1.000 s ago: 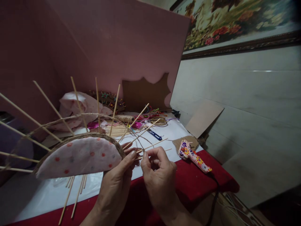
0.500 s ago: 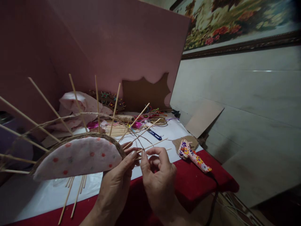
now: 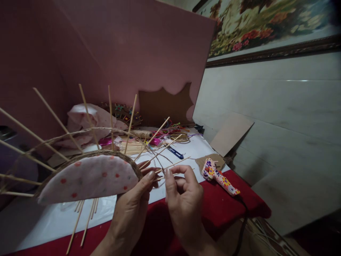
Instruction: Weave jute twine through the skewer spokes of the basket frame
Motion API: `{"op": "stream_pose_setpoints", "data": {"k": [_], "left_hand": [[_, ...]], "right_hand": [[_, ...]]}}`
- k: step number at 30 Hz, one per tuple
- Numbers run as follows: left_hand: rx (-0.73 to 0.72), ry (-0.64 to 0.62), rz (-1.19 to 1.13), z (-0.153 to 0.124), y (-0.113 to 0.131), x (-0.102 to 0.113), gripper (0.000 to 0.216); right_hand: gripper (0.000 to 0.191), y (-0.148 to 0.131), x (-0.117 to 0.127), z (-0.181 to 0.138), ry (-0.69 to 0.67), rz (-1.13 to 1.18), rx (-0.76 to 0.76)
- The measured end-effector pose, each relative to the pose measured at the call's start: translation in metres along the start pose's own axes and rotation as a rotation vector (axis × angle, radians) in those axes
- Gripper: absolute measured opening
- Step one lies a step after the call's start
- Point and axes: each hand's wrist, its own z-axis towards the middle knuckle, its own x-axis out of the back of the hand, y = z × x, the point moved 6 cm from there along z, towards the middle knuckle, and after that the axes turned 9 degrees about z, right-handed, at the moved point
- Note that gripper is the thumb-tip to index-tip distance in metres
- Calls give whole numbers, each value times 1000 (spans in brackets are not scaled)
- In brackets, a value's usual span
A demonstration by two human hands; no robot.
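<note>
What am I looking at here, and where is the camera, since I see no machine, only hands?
There is no machine: a person works with bare hands, and the one camera sits on their head, looking forward and down. The left hand grips the rim of a round piece covered in spotted cloth, with thin sticks fanning out from its edge. The right hand pinches what looks like the thin cord that loops through them. On the white sheet lie a bundle of spare sticks, a blue-handled tool and a dotted glue gun, partly on the red cloth.
</note>
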Motion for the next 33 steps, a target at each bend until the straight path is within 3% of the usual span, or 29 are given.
{"op": "stream_pose_setpoints", "data": {"k": [2,7,10,20,26,33], "left_hand": [[28,20,-24,0,-1,0,38],[57,22,-52,0,-2,-1,38],[60,-8,-69,0,-2,-3,36],[38,-7,-33,1,-2,0,47],[44,-40,-76,-1,0,-4,45],[33,9,-19,1,-2,1,46]], "right_hand": [[8,-4,6,-2,19,-50,110],[21,-22,7,-15,1,-291,598],[27,-24,3,-19,-22,-357,709],[34,-21,2,-16,-8,-369,703],[32,-21,-2,-17,-75,-368,697],[32,-20,4,-16,-1,-339,673]]}}
